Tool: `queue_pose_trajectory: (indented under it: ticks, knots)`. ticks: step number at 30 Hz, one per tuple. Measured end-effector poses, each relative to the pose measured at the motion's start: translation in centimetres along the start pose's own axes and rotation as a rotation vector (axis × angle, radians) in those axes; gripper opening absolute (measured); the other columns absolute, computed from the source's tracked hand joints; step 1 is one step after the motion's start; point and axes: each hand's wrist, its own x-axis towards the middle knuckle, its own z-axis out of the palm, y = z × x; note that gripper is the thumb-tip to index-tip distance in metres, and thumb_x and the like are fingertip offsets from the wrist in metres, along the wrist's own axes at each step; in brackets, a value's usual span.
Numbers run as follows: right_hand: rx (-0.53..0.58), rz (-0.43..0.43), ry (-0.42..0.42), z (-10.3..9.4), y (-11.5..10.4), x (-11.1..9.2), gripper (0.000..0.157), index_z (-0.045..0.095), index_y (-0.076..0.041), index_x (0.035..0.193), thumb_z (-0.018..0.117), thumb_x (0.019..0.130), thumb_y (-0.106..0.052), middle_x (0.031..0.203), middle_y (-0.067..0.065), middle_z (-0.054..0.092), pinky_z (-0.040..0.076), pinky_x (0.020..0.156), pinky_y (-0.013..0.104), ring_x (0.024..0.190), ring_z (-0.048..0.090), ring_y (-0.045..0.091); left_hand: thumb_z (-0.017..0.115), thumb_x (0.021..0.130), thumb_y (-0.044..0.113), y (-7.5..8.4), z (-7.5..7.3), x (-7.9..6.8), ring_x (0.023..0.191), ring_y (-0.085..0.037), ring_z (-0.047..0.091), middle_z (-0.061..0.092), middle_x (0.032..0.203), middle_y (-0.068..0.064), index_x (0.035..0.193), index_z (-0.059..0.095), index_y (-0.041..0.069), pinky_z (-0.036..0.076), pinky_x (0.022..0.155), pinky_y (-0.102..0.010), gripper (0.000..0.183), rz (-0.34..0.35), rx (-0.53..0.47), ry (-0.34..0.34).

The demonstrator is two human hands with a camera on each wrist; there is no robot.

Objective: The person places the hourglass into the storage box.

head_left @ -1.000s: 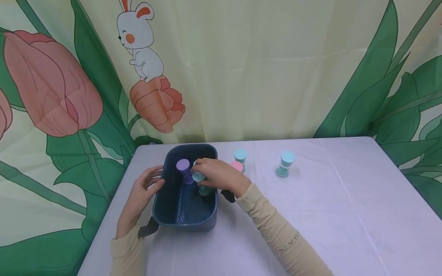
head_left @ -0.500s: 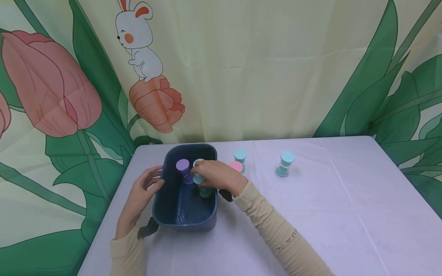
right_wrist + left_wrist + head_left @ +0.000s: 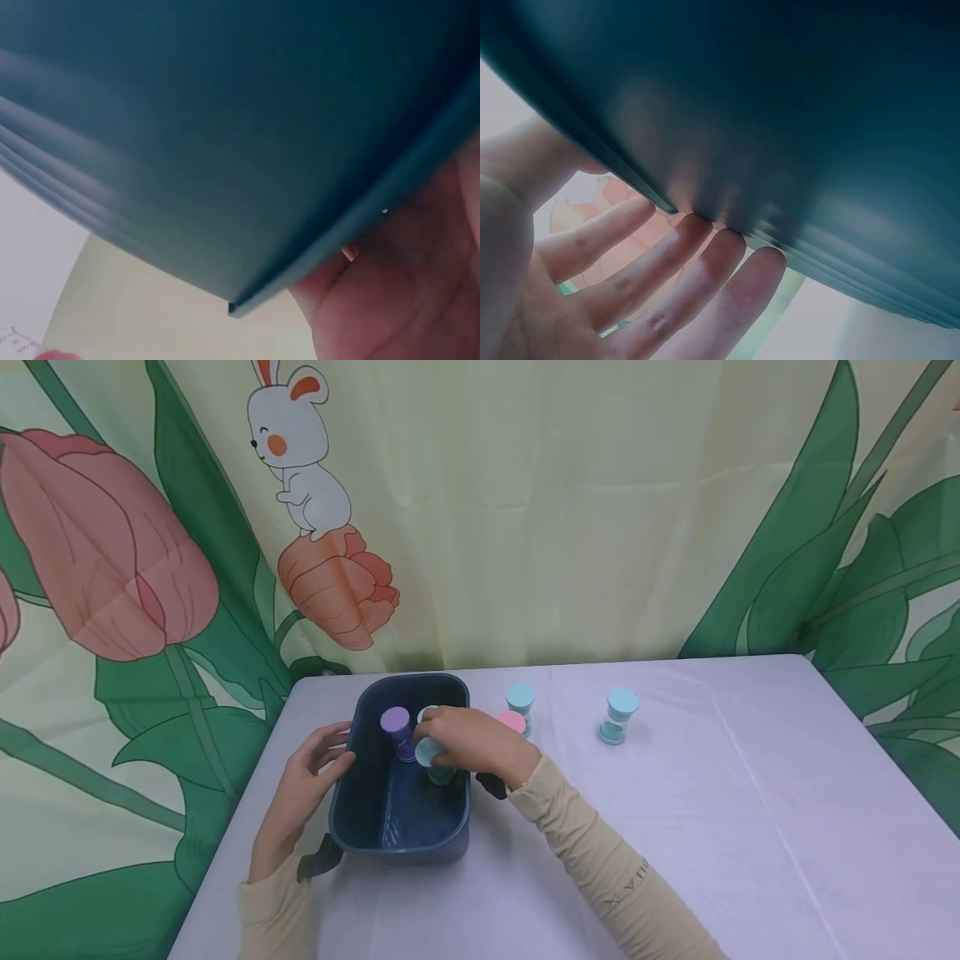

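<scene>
A dark blue bin (image 3: 400,852) stands on the white-covered table. My left hand (image 3: 303,785) rests against its left side; in the left wrist view the fingertips (image 3: 761,270) touch the outer wall, the fingers nearly straight. My right hand (image 3: 472,739) reaches over the right rim and pinches a teal-capped sandglass (image 3: 430,752) inside the bin, its lower end near the bin's right wall. Beside it a purple sandglass (image 3: 395,721) stands tilted. Another light teal cap (image 3: 426,712) shows behind the right fingers, mostly hidden. In the right wrist view the bin's wall covers the right fingers.
Right of the bin, a teal sandglass (image 3: 521,697) stands on the table, with a pink cap (image 3: 513,721) in front of it, partly behind the right hand. Farther right stands another teal sandglass (image 3: 619,716). A printed curtain (image 3: 562,527) hangs behind the table.
The teal-capped sandglass in my right fingers has shifted slightly down and toward the front in the bin. The left hand stays against the bin.
</scene>
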Motion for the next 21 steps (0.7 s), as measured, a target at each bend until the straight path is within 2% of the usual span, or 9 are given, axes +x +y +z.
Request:
queue_pose_trajectory:
  ticks: [9, 21]
  knots:
    - [-0.027, -0.023, 0.065, -1.0, 0.0, -1.4, 0.038, 0.063, -0.015, 0.116, 0.073, 0.080, -0.022, 0.110, -0.001, 0.057, 0.047, 0.084, 0.022, 0.100, 0.052, 0.011, 0.061, 0.089, 0.030, 0.3, 0.0, -0.1, 0.115, -0.027, 0.047, 0.047, 0.131, -0.010, 0.136, 0.041, 0.018, 0.039, 0.094, -0.053, 0.052, -0.004, -0.017, -0.001]
    - [0.053, -0.031, 0.186, -2.5, 0.9, -3.7, 0.039, 0.061, -0.009, 0.117, 0.072, 0.081, -0.018, 0.113, 0.001, 0.054, 0.045, 0.087, 0.020, 0.104, 0.051, 0.010, 0.061, 0.089, 0.031, 0.3, 0.0, -0.1, 0.114, -0.029, 0.047, 0.048, 0.129, -0.010, 0.134, 0.044, 0.017, 0.039, 0.093, -0.053, 0.050, 0.007, -0.004, 0.000]
